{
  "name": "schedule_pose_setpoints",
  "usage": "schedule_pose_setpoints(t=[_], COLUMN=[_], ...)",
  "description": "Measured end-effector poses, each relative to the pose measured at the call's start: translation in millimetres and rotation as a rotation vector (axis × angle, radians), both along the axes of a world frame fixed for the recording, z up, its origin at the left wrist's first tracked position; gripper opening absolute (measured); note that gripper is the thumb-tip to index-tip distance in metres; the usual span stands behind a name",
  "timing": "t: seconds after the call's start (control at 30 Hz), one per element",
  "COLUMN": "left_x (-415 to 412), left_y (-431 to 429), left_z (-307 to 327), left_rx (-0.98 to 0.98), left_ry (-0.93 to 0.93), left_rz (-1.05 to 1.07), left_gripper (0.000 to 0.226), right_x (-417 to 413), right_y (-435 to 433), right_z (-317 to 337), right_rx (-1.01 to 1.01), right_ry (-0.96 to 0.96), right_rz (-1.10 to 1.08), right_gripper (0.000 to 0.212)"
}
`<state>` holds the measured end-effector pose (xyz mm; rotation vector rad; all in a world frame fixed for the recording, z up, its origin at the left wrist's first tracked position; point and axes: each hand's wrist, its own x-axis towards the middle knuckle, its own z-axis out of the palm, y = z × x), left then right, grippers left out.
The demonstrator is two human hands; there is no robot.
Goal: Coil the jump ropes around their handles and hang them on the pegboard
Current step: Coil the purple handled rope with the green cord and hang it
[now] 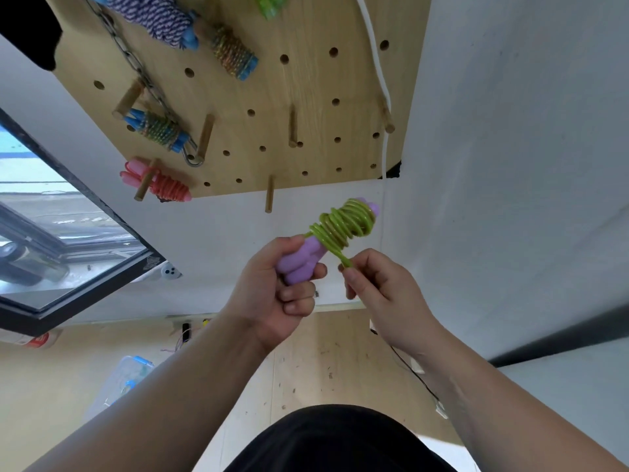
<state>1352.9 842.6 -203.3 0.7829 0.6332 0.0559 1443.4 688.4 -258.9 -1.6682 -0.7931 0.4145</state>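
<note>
The pegboard (306, 97) fills the upper view. Coiled ropes are hung across its left part, and a bare peg (269, 198) juts out at its lower edge. Just below that edge, the left grip (282, 294) is wrapped tight round the purple handles (299, 264). The right grip (381, 287) pinches the short free tail (343, 257) of the green rope (343, 226), whose turns sit bunched and uneven towards the handles' far end.

The likely trouble is that tail. If it is let go untucked, the springy-looking cord could unwind, and the outer turns could slide off the far end. A slack bundle might also slip from the peg once hung. A careless reach could knock the red bundle (160, 185) at the pegboard's lower left.
</note>
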Motion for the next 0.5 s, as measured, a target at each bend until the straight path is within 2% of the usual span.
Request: schedule_pose_setpoints(t=[0.13,0.2,0.27,0.33,0.4,0.5], left_x=[-11,-18,-23,-27,-27,-26], left_y=[12,13,11,9,9,4], left_z=[8,9,7,3,-1,-10], left_rx=[-0.028,0.017,0.076,0.137,0.284,0.534], left_ry=[-0.143,-0.136,-0.07,0.022,0.131,0.28], left_rz=[-0.211,-0.383,-0.503,-0.551,-0.614,-0.717], left_gripper=[0.039,0.043,0.036,0.028,0.034,0.048], right_x=[16,27,41,57,70,76], right_y=[-11,-17,-19,-18,-16,-5], right_z=[-17,-20,-17,-9,0,10], right_rx=[-0.154,-0.24,-0.247,-0.328,-0.472,-0.566], right_ry=[-0.057,-0.061,-0.017,-0.054,-0.125,-0.176], right_rz=[0.108,0.149,0.233,0.339,0.398,0.476], right_gripper=[0.029,0.031,0.019,0.013,0.018,0.021])
